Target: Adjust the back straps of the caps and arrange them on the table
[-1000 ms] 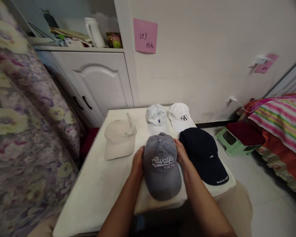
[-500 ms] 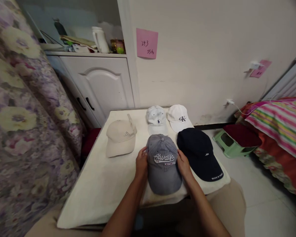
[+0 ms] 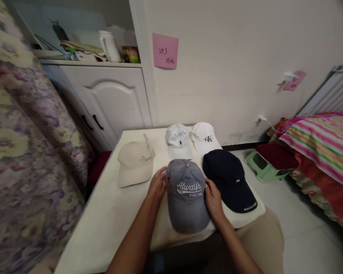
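A grey baseball cap (image 3: 185, 213) with white "Always" lettering sits at the table's near edge, its brim towards me. My left hand (image 3: 157, 185) grips its left side, and my right hand (image 3: 214, 198) has hold of the right side, fingers partly hidden behind the cap. Just right of that hand lies a dark navy cap (image 3: 228, 175). Behind the grey cap are a pale blue cap (image 3: 178, 139) with a small dark logo and a white cap (image 3: 202, 135) with black letters. A beige cap (image 3: 134, 161) rests on the left, its strap sticking up.
The caps are on a table with a cream cover (image 3: 103, 224), against the wall. A white cabinet (image 3: 108, 99) stands behind on the left, beside a floral curtain (image 3: 25, 152). To the right are a green stool (image 3: 261, 167) and a bed with a striped cover (image 3: 326, 140).
The camera view has shifted slightly, moving the scene left. The grey cap appears a little nearer to me, still between both hands. The other caps keep their places on the table.
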`<state>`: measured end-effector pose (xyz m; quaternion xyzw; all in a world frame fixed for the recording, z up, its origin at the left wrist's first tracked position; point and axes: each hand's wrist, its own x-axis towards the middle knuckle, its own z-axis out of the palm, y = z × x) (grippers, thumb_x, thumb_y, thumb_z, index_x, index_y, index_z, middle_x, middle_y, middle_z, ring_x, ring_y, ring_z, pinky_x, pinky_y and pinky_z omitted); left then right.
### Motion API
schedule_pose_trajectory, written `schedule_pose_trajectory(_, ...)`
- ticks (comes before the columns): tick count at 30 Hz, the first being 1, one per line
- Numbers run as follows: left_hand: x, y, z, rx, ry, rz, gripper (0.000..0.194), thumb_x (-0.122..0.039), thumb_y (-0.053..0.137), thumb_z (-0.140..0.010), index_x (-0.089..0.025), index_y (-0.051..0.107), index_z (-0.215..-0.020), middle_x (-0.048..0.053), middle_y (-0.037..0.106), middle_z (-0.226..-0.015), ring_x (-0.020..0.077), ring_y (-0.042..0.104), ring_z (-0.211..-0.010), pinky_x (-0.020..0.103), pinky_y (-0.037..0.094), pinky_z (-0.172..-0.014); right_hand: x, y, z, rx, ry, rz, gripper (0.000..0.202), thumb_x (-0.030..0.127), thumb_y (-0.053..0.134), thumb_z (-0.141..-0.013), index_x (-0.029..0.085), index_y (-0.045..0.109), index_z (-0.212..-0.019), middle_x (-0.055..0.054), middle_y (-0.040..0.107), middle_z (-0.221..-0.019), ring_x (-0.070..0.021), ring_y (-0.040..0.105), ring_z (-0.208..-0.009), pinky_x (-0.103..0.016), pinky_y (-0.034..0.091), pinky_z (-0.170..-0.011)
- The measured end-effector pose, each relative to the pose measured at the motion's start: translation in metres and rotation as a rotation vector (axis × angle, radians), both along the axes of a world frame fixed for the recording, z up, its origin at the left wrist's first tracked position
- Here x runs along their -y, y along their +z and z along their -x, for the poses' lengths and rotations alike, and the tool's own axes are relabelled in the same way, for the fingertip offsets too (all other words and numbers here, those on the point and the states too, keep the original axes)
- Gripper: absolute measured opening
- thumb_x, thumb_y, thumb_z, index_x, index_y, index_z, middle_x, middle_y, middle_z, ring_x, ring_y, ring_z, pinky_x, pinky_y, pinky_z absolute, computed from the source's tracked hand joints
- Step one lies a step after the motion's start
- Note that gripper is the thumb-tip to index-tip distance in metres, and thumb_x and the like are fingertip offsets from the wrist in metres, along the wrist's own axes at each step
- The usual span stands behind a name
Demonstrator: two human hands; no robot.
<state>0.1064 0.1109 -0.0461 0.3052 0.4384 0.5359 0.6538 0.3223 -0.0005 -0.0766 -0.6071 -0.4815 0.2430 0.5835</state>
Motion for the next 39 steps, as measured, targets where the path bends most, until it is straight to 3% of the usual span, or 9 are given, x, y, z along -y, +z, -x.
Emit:
schedule_pose_trajectory(6, 0.010, -0.002, -0.006, -0.116, -0.051, -0.024, 0.050, -0.019, 0.070, -0.064, -0.013, 0.068, -0.114, 0.008, 0.078, -0.085, 0.0235, 0.072, -0.074, 0.033, 0.056, -0.068, -0.005, -0.004, 0.000, -0.019, -0.014, 0.011, 0.034, 0.032, 0.051, -0.090, 0.016, 0.068, -0.115, -0.014, 0.072, -0.115, -0.0284, 0.066, -0.107, -0.044, 0.048, -0.099)
schedule_pose_trajectory(10, 0.013, 0.000, -0.009, -0.228, -0.035, -0.056, 0.043, -0.024, 0.069, -0.068, -0.013, 0.070, -0.110, 0.010, 0.079, -0.090, 0.0262, 0.072, -0.081, 0.036, 0.056, -0.074, -0.009, -0.005, 0.001, -0.031, -0.038, 0.008, 0.035, 0.033, 0.051, -0.091, 0.016, 0.066, -0.117, -0.014, 0.072, -0.116, -0.0281, 0.067, -0.107, -0.044, 0.049, -0.098)
schedule_pose_trajectory(14, 0.015, -0.003, -0.008, -0.349, 0.053, -0.112, 0.034, -0.026, 0.066, -0.074, -0.015, 0.072, -0.105, 0.011, 0.078, -0.104, 0.0298, 0.069, -0.100, 0.041, 0.053, -0.090, -0.012, -0.003, 0.002, -0.029, -0.047, 0.010, 0.034, 0.033, 0.051, -0.090, 0.017, 0.067, -0.115, -0.013, 0.073, -0.115, -0.0279, 0.067, -0.105, -0.043, 0.049, -0.096)
schedule_pose_trajectory(19, 0.024, -0.006, -0.005, -0.439, 0.172, -0.177, 0.031, -0.027, 0.064, -0.079, -0.017, 0.072, -0.107, 0.012, 0.072, -0.121, 0.0311, 0.060, -0.120, 0.044, 0.039, -0.110, -0.012, -0.002, 0.001, -0.010, -0.046, 0.020, 0.032, 0.034, 0.050, -0.091, 0.017, 0.068, -0.111, -0.013, 0.073, -0.112, -0.0280, 0.067, -0.101, -0.042, 0.049, -0.094)
schedule_pose_trajectory(28, 0.054, 0.002, -0.001, -0.447, 0.274, -0.212, 0.028, -0.028, 0.064, -0.086, -0.021, 0.071, -0.113, 0.010, 0.067, -0.129, 0.0296, 0.055, -0.127, 0.040, 0.036, -0.114, -0.004, 0.000, 0.001, 0.004, -0.057, 0.004, 0.030, 0.035, 0.051, -0.091, 0.017, 0.069, -0.108, -0.013, 0.073, -0.109, -0.0280, 0.066, -0.102, -0.042, 0.048, -0.095)
schedule_pose_trajectory(39, 0.076, 0.003, 0.001, -0.343, 0.170, -0.187, 0.032, -0.029, 0.068, -0.086, -0.020, 0.069, -0.116, 0.012, 0.068, -0.127, 0.0291, 0.058, -0.124, 0.041, 0.038, -0.112, 0.007, 0.006, 0.004, 0.004, -0.040, -0.016, 0.031, 0.036, 0.053, -0.090, 0.016, 0.069, -0.109, -0.014, 0.071, -0.112, -0.0284, 0.064, -0.107, -0.044, 0.046, -0.099)
